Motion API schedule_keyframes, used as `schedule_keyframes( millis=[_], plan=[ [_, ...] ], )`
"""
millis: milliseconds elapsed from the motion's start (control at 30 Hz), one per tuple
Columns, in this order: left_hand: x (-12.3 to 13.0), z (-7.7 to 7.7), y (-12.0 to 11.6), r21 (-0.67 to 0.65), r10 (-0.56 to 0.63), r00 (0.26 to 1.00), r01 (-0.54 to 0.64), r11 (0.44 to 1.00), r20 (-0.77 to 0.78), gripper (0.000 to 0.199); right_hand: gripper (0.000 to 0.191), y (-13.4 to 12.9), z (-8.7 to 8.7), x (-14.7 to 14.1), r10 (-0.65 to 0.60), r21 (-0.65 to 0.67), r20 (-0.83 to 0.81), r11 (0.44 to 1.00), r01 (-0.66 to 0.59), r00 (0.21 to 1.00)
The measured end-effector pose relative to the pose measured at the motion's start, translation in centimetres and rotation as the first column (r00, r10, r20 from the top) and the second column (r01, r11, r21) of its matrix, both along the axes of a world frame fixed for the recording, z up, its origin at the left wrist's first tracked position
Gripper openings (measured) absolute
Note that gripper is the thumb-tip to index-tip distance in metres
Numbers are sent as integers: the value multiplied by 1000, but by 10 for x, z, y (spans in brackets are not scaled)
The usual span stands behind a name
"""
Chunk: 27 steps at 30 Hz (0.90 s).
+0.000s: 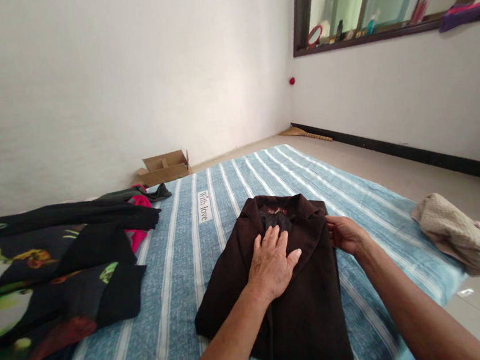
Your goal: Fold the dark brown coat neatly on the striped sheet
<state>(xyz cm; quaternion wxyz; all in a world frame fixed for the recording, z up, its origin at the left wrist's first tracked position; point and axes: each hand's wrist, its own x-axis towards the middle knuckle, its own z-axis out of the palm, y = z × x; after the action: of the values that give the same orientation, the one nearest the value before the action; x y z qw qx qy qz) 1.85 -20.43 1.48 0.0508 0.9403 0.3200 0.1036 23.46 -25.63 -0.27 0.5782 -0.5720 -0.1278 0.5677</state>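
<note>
A dark brown jacket lies folded on the blue-and-white striped sheet, collar at the far end. My left hand rests flat on its front just below the collar, fingers spread and palm down. At the jacket's right edge, near the collar, my right hand is closed on the cloth, its fingertips partly hidden by the fold. Dark lining shows inside the neck opening, just beyond my left fingertips.
Black printed clothes lie heaped at the left of the striped sheet. A beige cloth hangs over the right edge. Behind stand a cardboard box and a broom on the floor. Small bottles line the windowsill.
</note>
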Motion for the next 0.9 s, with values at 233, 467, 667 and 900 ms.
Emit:
schedule_keyframes(
  millis=[233,467,667,900],
  plan=[
    [0,0,0,-4,-1,1000,1,1000,-3,55,10,2,7,-3,-49,-14,-70,999,48,996],
    [1,1,-1,-10,-4,1000,4,1000,-4,55,24,-1,10,-4,-18,83,-68,996,23,998],
    [1,3,-2,-14,3,1000,-3,1000,-15,54,26,10,5,1,-12,155,-6,988,13,1000],
    [0,6,-4,-18,6,1000,-6,1000,-2,51,30,11,11,17,158,208,8,966,-156,987]
  ],
)
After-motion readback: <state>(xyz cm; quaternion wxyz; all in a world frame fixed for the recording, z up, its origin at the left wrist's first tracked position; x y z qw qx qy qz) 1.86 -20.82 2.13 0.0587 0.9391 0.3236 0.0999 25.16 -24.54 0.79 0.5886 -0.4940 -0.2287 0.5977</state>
